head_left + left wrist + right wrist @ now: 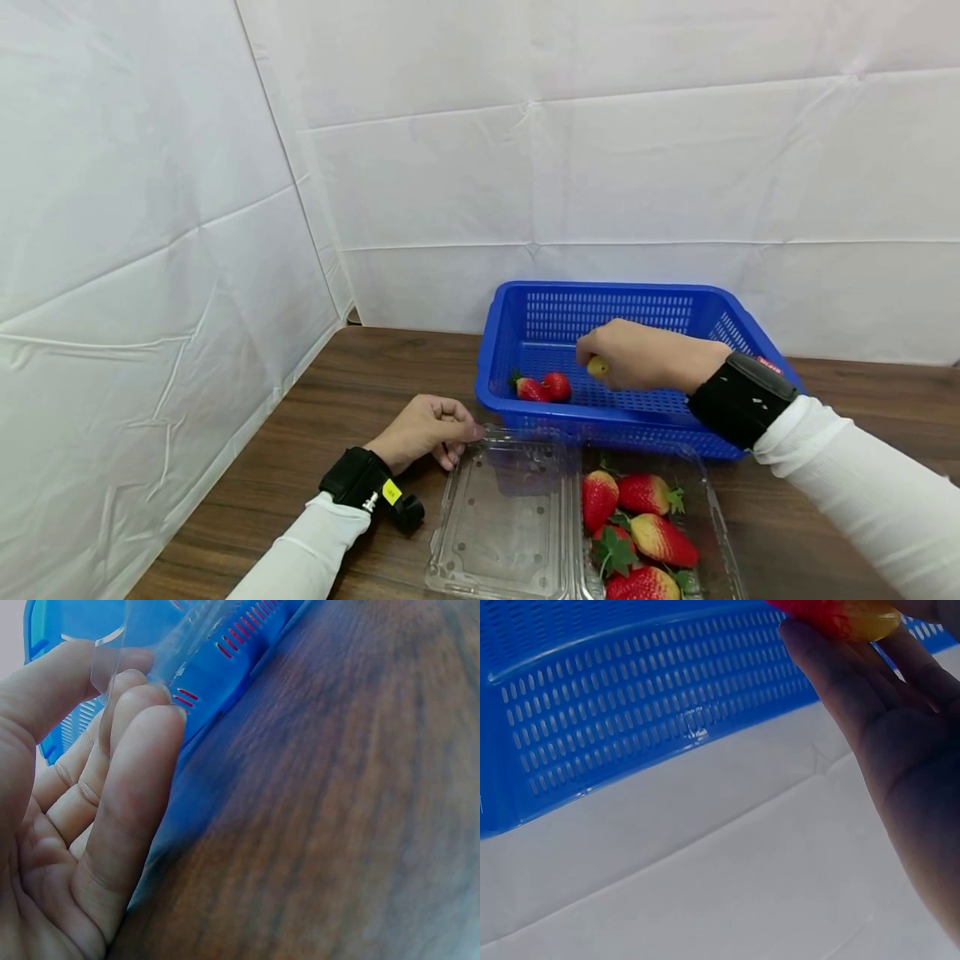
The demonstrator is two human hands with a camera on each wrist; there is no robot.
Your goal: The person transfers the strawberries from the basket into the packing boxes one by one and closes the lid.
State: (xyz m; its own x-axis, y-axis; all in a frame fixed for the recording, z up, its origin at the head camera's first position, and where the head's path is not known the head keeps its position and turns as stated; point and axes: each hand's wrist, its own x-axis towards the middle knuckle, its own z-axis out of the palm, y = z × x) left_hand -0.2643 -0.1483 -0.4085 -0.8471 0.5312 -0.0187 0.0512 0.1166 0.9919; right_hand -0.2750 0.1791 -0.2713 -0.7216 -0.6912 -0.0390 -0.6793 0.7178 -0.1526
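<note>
Over the blue basket (pixel 517 408), my right hand (pixel 645 354) holds a strawberry (pixel 847 616), red with a yellow end; in the head view only its yellow end shows past the fingers. Two red strawberries (pixel 543 387) lie at the basket's left front. Below, a clear plastic clamshell box (pixel 498 525) lies unfolded, its flat lid to the left. Several strawberries (pixel 663 540) with green leaves fill its right half. My left hand (pixel 427 429) pinches the far left corner of the lid between thumb and fingers, as the left wrist view (pixel 112 675) also shows.
The box's far edge meets the basket's near wall. Brown wood-grain table (pixel 360 367) runs under everything. White cloth (pixel 637 167) hangs behind the basket, and another white sheet (pixel 150 292) stands along the left. Each wrist wears a black strap with a device.
</note>
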